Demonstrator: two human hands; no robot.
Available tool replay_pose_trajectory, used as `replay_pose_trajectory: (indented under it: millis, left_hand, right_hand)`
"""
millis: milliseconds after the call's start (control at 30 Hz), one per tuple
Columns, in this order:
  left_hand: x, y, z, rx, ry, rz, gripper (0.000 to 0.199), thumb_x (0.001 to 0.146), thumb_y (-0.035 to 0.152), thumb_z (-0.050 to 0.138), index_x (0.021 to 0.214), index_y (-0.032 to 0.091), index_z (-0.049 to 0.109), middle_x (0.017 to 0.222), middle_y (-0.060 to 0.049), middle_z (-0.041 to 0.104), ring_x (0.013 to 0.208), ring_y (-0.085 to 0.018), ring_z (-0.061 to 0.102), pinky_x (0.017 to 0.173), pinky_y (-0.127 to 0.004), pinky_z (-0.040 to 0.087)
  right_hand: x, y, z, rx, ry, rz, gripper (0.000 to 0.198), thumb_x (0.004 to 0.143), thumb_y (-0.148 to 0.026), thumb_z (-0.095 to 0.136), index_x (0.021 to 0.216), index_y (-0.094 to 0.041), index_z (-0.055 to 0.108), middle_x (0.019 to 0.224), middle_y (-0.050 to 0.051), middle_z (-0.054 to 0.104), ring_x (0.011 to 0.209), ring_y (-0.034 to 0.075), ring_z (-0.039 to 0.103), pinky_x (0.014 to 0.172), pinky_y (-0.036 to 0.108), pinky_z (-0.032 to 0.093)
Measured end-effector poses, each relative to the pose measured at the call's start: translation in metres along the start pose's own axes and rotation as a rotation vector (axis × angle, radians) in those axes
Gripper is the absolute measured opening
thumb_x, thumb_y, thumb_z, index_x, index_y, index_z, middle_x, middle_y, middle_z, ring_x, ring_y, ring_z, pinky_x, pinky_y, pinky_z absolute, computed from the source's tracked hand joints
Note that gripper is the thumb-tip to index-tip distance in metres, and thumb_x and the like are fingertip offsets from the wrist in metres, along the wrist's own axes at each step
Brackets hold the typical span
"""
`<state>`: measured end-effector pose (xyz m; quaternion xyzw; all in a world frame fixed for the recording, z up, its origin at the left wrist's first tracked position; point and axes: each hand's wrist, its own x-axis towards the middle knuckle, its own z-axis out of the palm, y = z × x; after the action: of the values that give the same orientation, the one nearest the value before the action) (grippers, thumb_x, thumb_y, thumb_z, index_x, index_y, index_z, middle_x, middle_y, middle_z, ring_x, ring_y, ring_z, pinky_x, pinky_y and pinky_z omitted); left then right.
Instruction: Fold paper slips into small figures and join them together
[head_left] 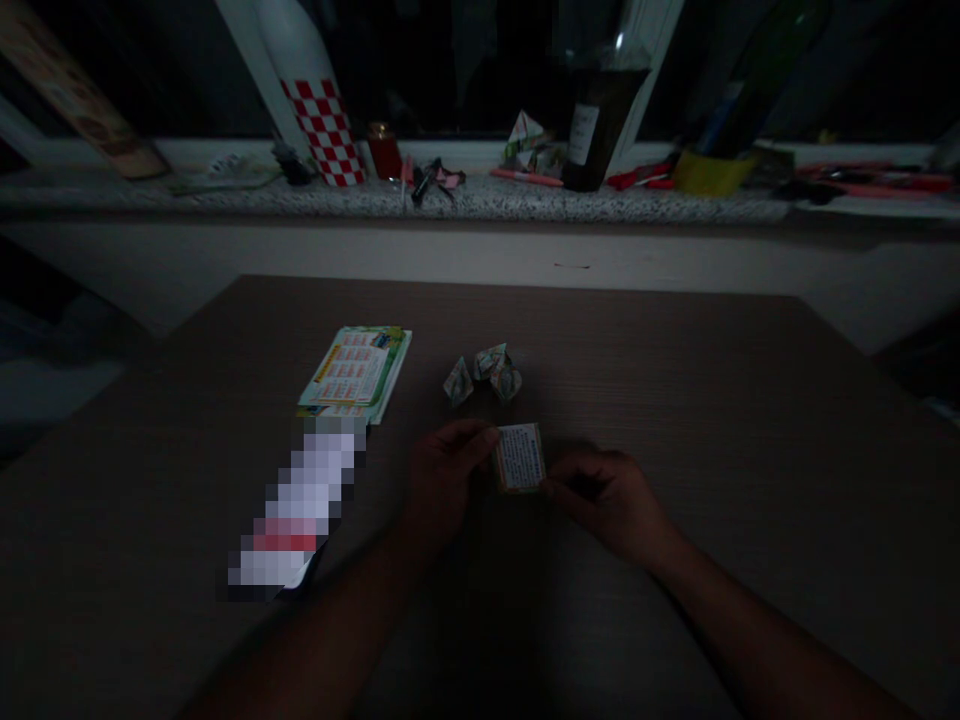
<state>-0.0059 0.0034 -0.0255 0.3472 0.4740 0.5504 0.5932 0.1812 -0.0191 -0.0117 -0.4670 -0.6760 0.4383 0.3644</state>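
Between my hands is a small squarish piece of folded paper [520, 458] with printed text on its upper face. My left hand [448, 470] pinches its left edge between thumb and forefinger. At the lower right corner, the fingertips of my right hand [607, 495] are closed on the same paper. Just beyond it lie several small folded paper pieces [495, 370], pointed and patterned, one of them [458, 382] a little apart on the left. A stack of printed paper sheets [352, 368] with calendar-like grids rests to the left of my hands.
A lit phone-like device [300, 520], its screen pixelated, lies left of my left forearm on the wooden table [675, 380]. Along the granite windowsill [465, 200] stand a red-and-white checkered bottle [326, 130], a dark bottle [592, 130], a small red jar [384, 152] and assorted small items.
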Motion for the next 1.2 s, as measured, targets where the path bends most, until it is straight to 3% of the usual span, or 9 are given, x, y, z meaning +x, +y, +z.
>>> replay_pose_trajectory:
  millis: [367,600,767,1033,1200]
  left_hand:
    - [0.0,0.002,0.001,-0.026,-0.023,0.002,0.016,0.069,0.029,0.074,0.075,0.016,0.068,0.062,0.003,0.06,0.056,-0.009,0.055,0.055,-0.021,0.044]
    - [-0.006,0.009,0.005,0.102,-0.058,-0.005,0.014,0.066,0.027,0.076,0.072,0.016,0.07,0.066,0.001,0.065,0.061,-0.01,0.058,0.059,-0.022,0.046]
    - [-0.011,0.018,0.01,0.199,-0.114,0.044,0.01,0.063,0.023,0.075,0.066,0.015,0.07,0.062,0.001,0.065,0.059,-0.01,0.056,0.057,-0.02,0.044]
    - [-0.012,0.018,0.011,0.178,-0.104,0.028,0.014,0.058,0.022,0.077,0.069,0.016,0.07,0.067,0.0,0.065,0.064,-0.012,0.058,0.061,-0.022,0.046]
    - [-0.011,0.017,0.01,0.224,-0.122,0.101,0.008,0.062,0.021,0.075,0.068,0.016,0.07,0.068,-0.001,0.066,0.067,-0.013,0.059,0.063,-0.022,0.046]
  right_hand:
    - [0.0,0.0,0.0,0.004,0.008,0.044,0.019,0.079,-0.03,0.062,0.067,-0.016,0.063,0.059,0.0,0.059,0.054,0.011,0.052,0.05,0.023,0.041]
    - [-0.001,0.0,0.001,0.11,0.135,0.026,0.015,0.076,-0.031,0.065,0.07,-0.017,0.063,0.061,0.001,0.061,0.056,0.012,0.054,0.053,0.023,0.044]
    - [-0.001,0.001,0.001,0.198,0.218,0.022,0.015,0.077,-0.031,0.065,0.076,-0.016,0.065,0.053,-0.003,0.052,0.046,0.008,0.045,0.044,0.021,0.038]
    - [0.0,0.004,0.002,0.282,0.273,0.03,0.016,0.077,-0.032,0.065,0.077,-0.016,0.064,0.053,-0.003,0.051,0.046,0.008,0.044,0.042,0.021,0.035]
    - [0.0,0.004,0.001,0.259,0.28,0.031,0.014,0.076,-0.031,0.066,0.078,-0.017,0.065,0.057,-0.002,0.055,0.05,0.01,0.048,0.046,0.022,0.039]
